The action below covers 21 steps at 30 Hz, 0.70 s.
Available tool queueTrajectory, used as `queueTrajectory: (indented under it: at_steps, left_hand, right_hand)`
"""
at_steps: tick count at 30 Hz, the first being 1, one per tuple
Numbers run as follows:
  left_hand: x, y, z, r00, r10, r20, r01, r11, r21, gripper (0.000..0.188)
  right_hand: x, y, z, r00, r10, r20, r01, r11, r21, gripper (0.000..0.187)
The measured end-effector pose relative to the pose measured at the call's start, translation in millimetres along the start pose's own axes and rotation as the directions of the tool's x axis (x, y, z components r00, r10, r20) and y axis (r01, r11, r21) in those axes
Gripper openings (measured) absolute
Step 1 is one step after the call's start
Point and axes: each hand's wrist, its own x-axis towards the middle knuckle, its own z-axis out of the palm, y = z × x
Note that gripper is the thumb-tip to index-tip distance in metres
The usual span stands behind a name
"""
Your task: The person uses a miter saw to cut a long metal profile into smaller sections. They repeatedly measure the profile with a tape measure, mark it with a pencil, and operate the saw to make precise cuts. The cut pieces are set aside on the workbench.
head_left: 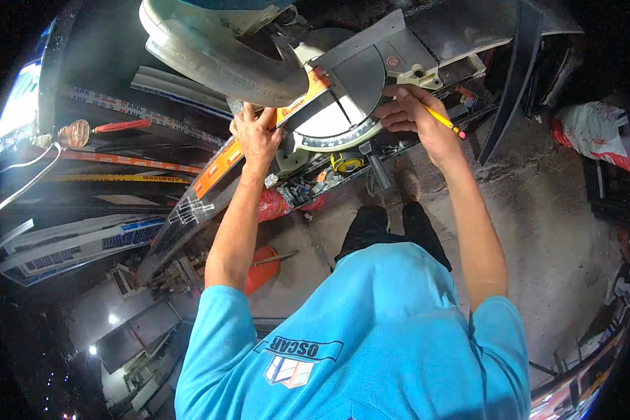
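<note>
My left hand (257,134) holds down a long metal profile (219,170) with orange-and-white film, its fingers over the top. The profile lies slantwise on a mitre saw, whose raised blade guard (224,68) hangs just beyond that hand. Over the right side of the saw's round turntable (362,73), my right hand (418,122) grips a yellow pencil (442,120), its eraser end pointing right. What that hand's fingertips touch is hard to make out. A yellow-and-black tape measure (346,162) sits at the saw's front, beside its handle (379,168).
Several long profiles (119,166) in printed film are stacked at left, near a white cable (31,183). A red bucket (262,271) stands on the floor below my left arm. At right are a dark upright bar (514,84) and a plastic bag (595,133).
</note>
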Motion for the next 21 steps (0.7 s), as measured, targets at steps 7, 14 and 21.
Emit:
queueTrajectory:
  at_steps: [7, 14, 21]
  left_hand:
    - [4.7, 7.3, -7.8, 1.000, 0.017, 0.015, -0.018, 0.999, 0.027, 0.058]
    - [2.5, 7.6, -6.8, 1.000, 0.010, 0.014, -0.010, 0.999, 0.045, 0.055]
    - [2.0, 10.0, -5.1, 1.000, -0.022, -0.008, 0.023, 0.999, 0.041, 0.064]
  right_hand:
    - [4.9, 3.5, -0.9, 1.000, -0.009, 0.005, 0.008, 1.000, 0.018, 0.045]
    - [18.1, 9.6, 2.5, 0.998, -0.032, 0.051, 0.026, 0.994, 0.106, 0.039]
    - [65.8, 47.8, 22.9, 0.894, -0.443, 0.063, 0.445, 0.862, -0.244, 0.025]
